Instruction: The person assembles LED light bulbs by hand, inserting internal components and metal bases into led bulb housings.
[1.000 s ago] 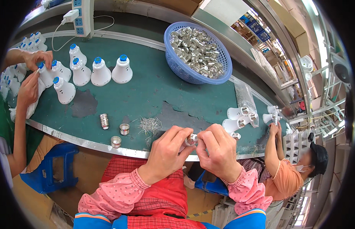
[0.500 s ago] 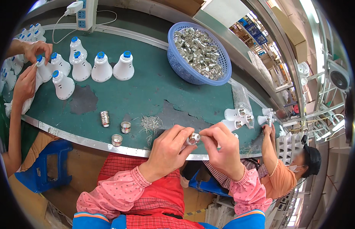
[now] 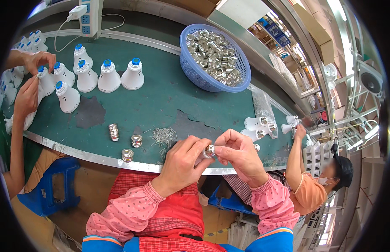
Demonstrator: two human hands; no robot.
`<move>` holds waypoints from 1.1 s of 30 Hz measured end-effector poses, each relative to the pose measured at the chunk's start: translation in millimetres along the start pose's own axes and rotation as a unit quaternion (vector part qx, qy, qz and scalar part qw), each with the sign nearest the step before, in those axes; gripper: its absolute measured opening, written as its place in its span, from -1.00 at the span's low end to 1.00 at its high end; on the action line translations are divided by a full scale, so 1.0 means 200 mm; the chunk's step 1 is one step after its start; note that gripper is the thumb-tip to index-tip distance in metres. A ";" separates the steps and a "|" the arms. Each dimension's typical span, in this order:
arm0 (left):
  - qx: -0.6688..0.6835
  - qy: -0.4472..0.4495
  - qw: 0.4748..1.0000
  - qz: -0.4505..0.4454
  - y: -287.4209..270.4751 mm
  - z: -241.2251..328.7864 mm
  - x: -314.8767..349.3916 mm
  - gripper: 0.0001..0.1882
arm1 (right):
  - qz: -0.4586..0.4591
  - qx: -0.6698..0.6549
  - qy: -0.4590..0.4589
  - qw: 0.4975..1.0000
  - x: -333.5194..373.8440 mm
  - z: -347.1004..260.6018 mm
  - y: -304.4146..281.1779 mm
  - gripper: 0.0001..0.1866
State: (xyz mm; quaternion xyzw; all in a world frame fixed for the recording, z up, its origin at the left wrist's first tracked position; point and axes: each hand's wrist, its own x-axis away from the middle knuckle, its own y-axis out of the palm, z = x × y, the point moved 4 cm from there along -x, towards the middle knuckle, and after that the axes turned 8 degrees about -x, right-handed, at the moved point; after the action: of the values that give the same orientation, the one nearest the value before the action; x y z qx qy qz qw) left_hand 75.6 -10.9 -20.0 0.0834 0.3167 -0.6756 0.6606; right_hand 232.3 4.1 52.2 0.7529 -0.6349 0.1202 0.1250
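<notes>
Right hand [image 3: 242, 156] has shifted against the metal cap [image 3: 208, 151], can't tell its grip; left hand [image 3: 181, 161] clasps the cap, probably for steadiness.

Site type: factory assembly workshop. Indicators, referenced to the basket [image 3: 194, 74]: bulk metal caps [image 3: 211, 52] inside it; repeated bulb housings [image 3: 109, 77] to its left; loose pins [image 3: 163, 136] on its near side; co-workers [image 3: 310, 195] at the shared bench [image 3: 155, 103], left and right of it

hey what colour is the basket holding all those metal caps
The basket is light violet-blue, best seen in the head view.
</notes>
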 end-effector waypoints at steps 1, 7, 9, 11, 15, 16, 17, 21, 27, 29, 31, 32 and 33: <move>0.002 -0.001 1.000 0.001 0.00 0.00 0.00 -0.53 | -0.005 -0.004 0.008 1.000 0.00 0.00 0.00 -0.80; 0.008 0.007 1.000 0.010 0.01 -0.01 0.00 -0.54 | 0.005 0.029 -0.035 0.999 0.02 0.02 0.00 -0.83; 0.008 0.006 1.000 0.007 0.01 -0.01 0.00 -0.54 | 0.003 0.033 -0.035 0.999 0.03 0.02 0.01 -0.82; 0.005 0.009 1.000 0.008 0.01 -0.01 0.00 -0.54 | 0.002 0.038 -0.034 0.999 0.02 0.01 0.01 -0.82; 0.005 0.009 1.000 0.003 0.01 -0.01 0.00 -0.54 | -0.008 0.021 -0.021 1.000 0.01 0.03 -0.01 -0.80; 0.007 0.010 1.000 0.005 0.01 -0.01 0.00 -0.54 | -0.007 0.015 -0.019 1.000 0.01 0.03 -0.01 -0.80; 0.009 0.010 1.000 0.006 0.01 -0.01 0.00 -0.54 | -0.007 0.014 -0.018 1.000 0.01 0.03 0.00 -0.80; -0.005 0.003 1.000 -0.002 0.01 -0.01 -0.01 -0.53 | -0.001 0.027 -0.020 0.999 0.01 0.02 0.01 -0.81; 0.001 -0.001 1.000 0.001 0.00 -0.01 0.00 -0.54 | -0.036 -0.026 0.012 0.999 -0.02 0.02 0.00 -0.82; -0.002 0.003 1.000 0.004 0.01 -0.01 0.02 -0.54 | -0.051 -0.086 0.050 0.994 -0.02 0.05 -0.02 -0.84; 0.000 0.010 1.000 0.007 0.01 -0.01 0.00 -0.53 | -0.056 -0.117 0.040 0.991 -0.03 0.08 -0.04 -0.85; -0.003 0.012 1.000 0.005 0.01 0.00 0.00 -0.53 | -0.059 -0.149 0.036 0.987 -0.02 0.10 -0.04 -0.86; 0.004 -0.002 1.000 -0.005 0.01 0.00 0.00 -0.53 | -0.058 -0.163 0.034 0.984 -0.02 0.11 -0.05 -0.84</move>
State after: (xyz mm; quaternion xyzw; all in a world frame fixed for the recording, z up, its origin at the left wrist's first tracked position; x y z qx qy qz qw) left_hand 77.1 -11.6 -20.3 0.0832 0.3130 -0.6804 0.6574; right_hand 242.9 1.7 29.2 0.7535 -0.5963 0.0333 0.2748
